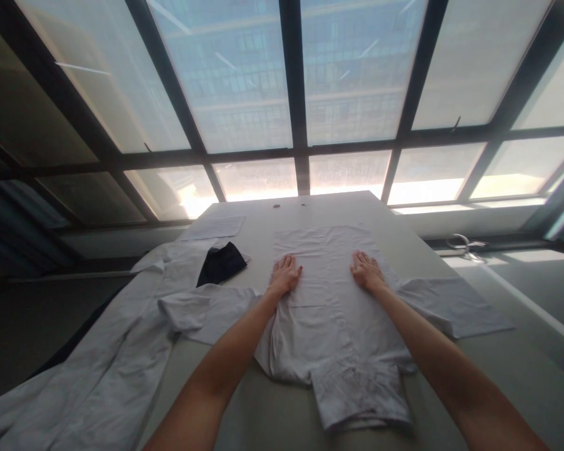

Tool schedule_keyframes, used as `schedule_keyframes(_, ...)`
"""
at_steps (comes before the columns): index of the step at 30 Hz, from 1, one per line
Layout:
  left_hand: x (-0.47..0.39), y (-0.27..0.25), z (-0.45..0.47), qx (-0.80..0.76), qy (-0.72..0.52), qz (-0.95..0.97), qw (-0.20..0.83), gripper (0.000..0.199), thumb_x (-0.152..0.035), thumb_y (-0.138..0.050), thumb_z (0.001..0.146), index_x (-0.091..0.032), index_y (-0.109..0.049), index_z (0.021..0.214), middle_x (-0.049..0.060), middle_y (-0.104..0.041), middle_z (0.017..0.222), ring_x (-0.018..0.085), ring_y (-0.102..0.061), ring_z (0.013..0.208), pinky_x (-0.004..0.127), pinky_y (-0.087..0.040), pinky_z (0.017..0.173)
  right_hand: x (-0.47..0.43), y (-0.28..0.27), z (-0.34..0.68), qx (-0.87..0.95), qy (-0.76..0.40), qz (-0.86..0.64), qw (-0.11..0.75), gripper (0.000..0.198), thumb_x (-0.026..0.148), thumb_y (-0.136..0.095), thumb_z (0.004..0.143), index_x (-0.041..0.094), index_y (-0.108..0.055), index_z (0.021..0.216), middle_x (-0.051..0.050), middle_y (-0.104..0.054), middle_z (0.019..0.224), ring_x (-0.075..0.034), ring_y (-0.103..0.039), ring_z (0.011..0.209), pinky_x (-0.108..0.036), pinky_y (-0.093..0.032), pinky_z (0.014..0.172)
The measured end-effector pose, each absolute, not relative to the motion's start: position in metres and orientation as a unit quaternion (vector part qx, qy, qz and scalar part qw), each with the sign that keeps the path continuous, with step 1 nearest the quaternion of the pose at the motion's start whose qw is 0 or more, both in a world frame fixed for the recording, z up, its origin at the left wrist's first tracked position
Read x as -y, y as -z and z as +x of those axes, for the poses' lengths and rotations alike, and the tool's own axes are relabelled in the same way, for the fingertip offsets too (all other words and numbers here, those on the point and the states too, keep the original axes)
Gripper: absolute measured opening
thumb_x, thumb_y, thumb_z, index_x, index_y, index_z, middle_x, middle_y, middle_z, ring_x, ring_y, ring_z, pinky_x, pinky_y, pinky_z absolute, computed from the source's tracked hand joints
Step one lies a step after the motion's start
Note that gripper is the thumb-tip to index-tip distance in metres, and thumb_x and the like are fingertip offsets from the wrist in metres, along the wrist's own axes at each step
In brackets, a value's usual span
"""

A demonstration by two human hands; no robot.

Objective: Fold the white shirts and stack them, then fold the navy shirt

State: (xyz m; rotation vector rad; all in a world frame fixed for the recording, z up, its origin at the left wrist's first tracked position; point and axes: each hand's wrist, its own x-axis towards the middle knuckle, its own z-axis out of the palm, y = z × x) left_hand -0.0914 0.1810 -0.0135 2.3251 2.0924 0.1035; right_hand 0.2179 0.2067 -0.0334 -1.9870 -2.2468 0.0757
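A white shirt [329, 313] lies spread front side up on a white table, its collar [361, 394] toward me and its hem toward the window. One sleeve [220, 310] reaches out to the left, the other sleeve [460, 307] to the right. My left hand [286, 274] rests flat on the left side of the shirt, just above a pocket edge, fingers stretched out. On the right side my right hand [366, 270] presses flat too, fingers pointing away from me. Neither hand grips anything. Wrinkles show around the collar and left shoulder.
Another white garment [122, 338] hangs over the table's left edge. On it sits a dark folded cloth [222, 263]. A white sheet [214, 227] lies at the far left of the table [348, 210]. Beyond stand framed windows [254, 81]; a white looped object [465, 244] is at right.
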Motion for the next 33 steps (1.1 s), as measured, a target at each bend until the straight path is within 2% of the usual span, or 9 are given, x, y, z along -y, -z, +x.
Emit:
schedule_keyframes(7, -0.196, -0.004, -0.128, -0.720, 0.012, 0.694, 0.024, 0.064, -0.043, -0.023, 0.104, -0.008, -0.027, 0.157, 0.018, -0.021, 0.165, 0.029, -0.017, 0.153, 0.054, -0.018, 0.121, -0.208, 0.036, 0.218, 0.746, -0.024, -0.662, 0.073, 0.063, 0.037, -0.026, 0.101, 0.012, -0.030, 0.158, -0.011, -0.025, 0.165, -0.025, -0.019, 0.152, -0.047, -0.014, 0.122)
schedule_keyframes(11, -0.189, -0.005, -0.084, -0.686, -0.037, 0.727, 0.000, 0.063, -0.043, -0.022, 0.105, -0.009, -0.027, 0.157, 0.017, -0.020, 0.165, 0.029, -0.014, 0.154, 0.052, -0.014, 0.122, -0.209, 0.037, 0.218, 0.745, -0.023, -0.663, 0.070, 0.063, 0.037, -0.026, 0.100, 0.013, -0.029, 0.158, -0.011, -0.024, 0.166, -0.025, -0.018, 0.152, -0.048, -0.013, 0.122)
schedule_keyframes(14, -0.175, 0.005, -0.042, -0.621, -0.070, 0.780, 0.033, 0.064, -0.045, -0.015, 0.106, -0.011, -0.024, 0.159, 0.013, -0.018, 0.166, 0.025, -0.015, 0.154, 0.047, -0.019, 0.122, -0.208, 0.036, 0.217, 0.745, -0.024, -0.663, 0.069, 0.063, 0.036, -0.025, 0.100, 0.013, -0.028, 0.158, -0.011, -0.024, 0.166, -0.024, -0.018, 0.152, -0.048, -0.013, 0.122)
schedule_keyframes(17, -0.164, 0.016, -0.024, -0.587, -0.062, 0.806, 0.038, 0.064, -0.047, -0.015, 0.106, -0.013, -0.027, 0.158, 0.011, -0.021, 0.166, 0.025, -0.016, 0.153, 0.047, -0.018, 0.122, -0.207, 0.034, 0.217, 0.745, -0.026, -0.663, 0.070, 0.063, 0.036, -0.025, 0.100, 0.011, -0.029, 0.158, -0.010, -0.024, 0.166, -0.023, -0.018, 0.152, -0.047, -0.013, 0.122)
schedule_keyframes(22, -0.166, 0.017, -0.061, -0.614, -0.046, 0.788, 0.011, 0.062, -0.046, -0.019, 0.105, -0.016, -0.027, 0.159, 0.009, -0.023, 0.166, 0.025, -0.017, 0.153, 0.048, -0.016, 0.123, -0.207, 0.034, 0.217, 0.745, -0.022, -0.663, 0.073, 0.063, 0.036, -0.025, 0.101, 0.011, -0.029, 0.158, -0.010, -0.025, 0.165, -0.024, -0.018, 0.152, -0.047, -0.013, 0.122)
schedule_keyframes(27, -0.176, 0.012, -0.106, -0.667, -0.026, 0.745, 0.010, 0.063, -0.046, -0.020, 0.105, -0.015, -0.026, 0.159, 0.010, -0.021, 0.166, 0.026, -0.017, 0.153, 0.047, -0.016, 0.122, -0.208, 0.034, 0.217, 0.746, -0.029, -0.661, 0.075, 0.064, 0.038, -0.026, 0.100, 0.011, -0.028, 0.158, -0.010, -0.023, 0.166, -0.024, -0.017, 0.152, -0.048, -0.013, 0.122)
schedule_keyframes(33, -0.174, 0.013, -0.113, -0.666, -0.049, 0.745, -0.007, 0.059, -0.044, -0.021, 0.105, -0.016, -0.032, 0.156, 0.011, -0.026, 0.165, 0.025, -0.021, 0.152, 0.045, -0.017, 0.122, -0.207, 0.034, 0.217, 0.745, -0.028, -0.661, 0.082, 0.063, 0.038, -0.027, 0.100, 0.012, -0.030, 0.158, -0.011, -0.025, 0.165, -0.024, -0.018, 0.151, -0.047, -0.013, 0.121)
